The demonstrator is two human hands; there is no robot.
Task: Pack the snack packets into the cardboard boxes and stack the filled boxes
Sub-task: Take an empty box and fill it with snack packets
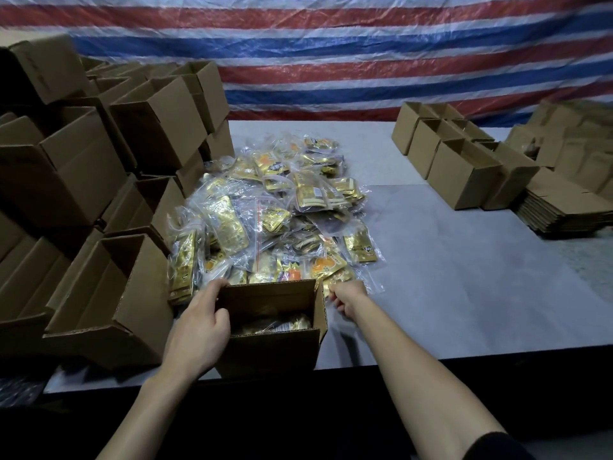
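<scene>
Cardboard box (268, 355), part-filled, sits at the near table (464, 260) edge. Left grip (199, 323) is clamped on its left wall and right grip (348, 298) is pinching a packet (338, 281) off the pile (275, 210). Risks: the slick bag slips or snags the flap, or the box tips off the edge.

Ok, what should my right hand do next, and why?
Probably your right hand should lift the packet it pinches at the near edge of the pile into the open box: your left hand grips the box's wall, and only a few packets lie inside.
</scene>
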